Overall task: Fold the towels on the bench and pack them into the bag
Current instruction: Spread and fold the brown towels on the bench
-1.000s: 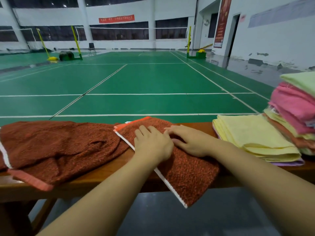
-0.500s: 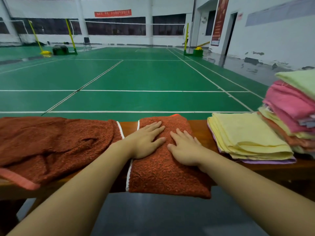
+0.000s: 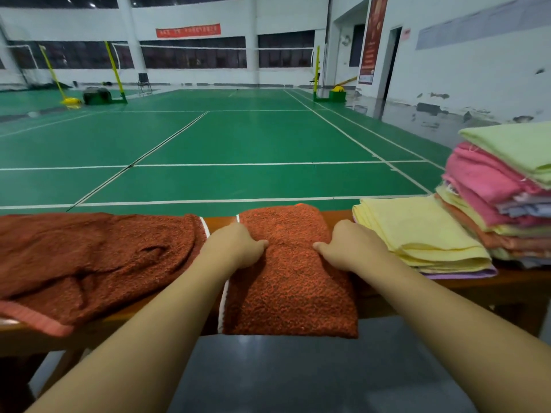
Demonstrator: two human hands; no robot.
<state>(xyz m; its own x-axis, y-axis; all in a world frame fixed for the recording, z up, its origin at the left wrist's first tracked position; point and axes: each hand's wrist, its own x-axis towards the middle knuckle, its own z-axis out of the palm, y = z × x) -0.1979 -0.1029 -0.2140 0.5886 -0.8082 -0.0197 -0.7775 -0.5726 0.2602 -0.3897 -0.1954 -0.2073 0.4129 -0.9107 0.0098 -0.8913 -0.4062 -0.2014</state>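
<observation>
A folded rust-red towel (image 3: 290,281) lies across the wooden bench (image 3: 447,289), its near end hanging over the front edge. My left hand (image 3: 235,245) grips its left side and my right hand (image 3: 348,245) grips its right side, fingers tucked under the edges, thumbs on top. A second rust-red towel (image 3: 92,257) lies crumpled on the bench to the left. The bag is not in view.
Folded pale yellow towels (image 3: 417,234) lie right of my hands. Beyond them rises a taller stack of pink, green and orange towels (image 3: 501,189). Behind the bench spreads a green badminton court (image 3: 238,138) with nets.
My hands slid from the top of the folded rust-red towel out to its left and right sides and closed on its edges. The towel went from slanted to straight across the bench.
</observation>
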